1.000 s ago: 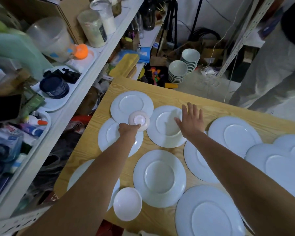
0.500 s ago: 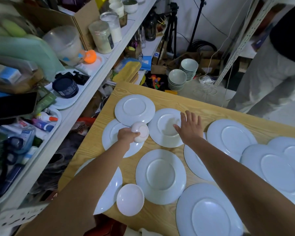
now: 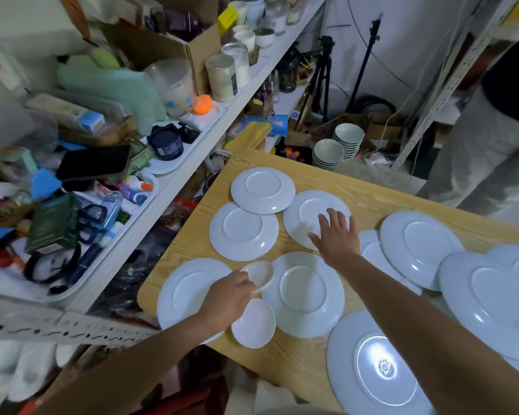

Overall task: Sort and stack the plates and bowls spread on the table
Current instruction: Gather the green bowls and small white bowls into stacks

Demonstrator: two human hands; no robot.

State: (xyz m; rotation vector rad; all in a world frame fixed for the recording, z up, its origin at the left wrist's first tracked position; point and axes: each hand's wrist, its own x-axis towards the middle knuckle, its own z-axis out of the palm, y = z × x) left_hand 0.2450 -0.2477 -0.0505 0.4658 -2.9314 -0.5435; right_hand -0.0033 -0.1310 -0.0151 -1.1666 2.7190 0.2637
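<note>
Several white plates lie spread over the wooden table (image 3: 372,187). My left hand (image 3: 226,298) grips a small white bowl (image 3: 261,275), tilted, just above a second small bowl (image 3: 253,324) that sits near the table's front edge. My right hand (image 3: 337,235) rests with spread fingers on a small plate (image 3: 306,214) in the middle of the table. Two more small plates (image 3: 262,190) (image 3: 241,232) overlap at the far left. A medium plate (image 3: 304,295) lies between my arms, and a large plate (image 3: 180,295) lies under my left wrist.
A cluttered white shelf (image 3: 174,181) runs along the table's left side. Two stacks of pale bowls (image 3: 339,149) stand on the floor beyond the table. Another person (image 3: 492,145) stands at the far right. Large plates (image 3: 372,369) (image 3: 492,301) cover the table's right half.
My left hand has carried the small bowl from over the far small plates back toward me, to just above the other small bowl. My right hand stays on the small plate.
</note>
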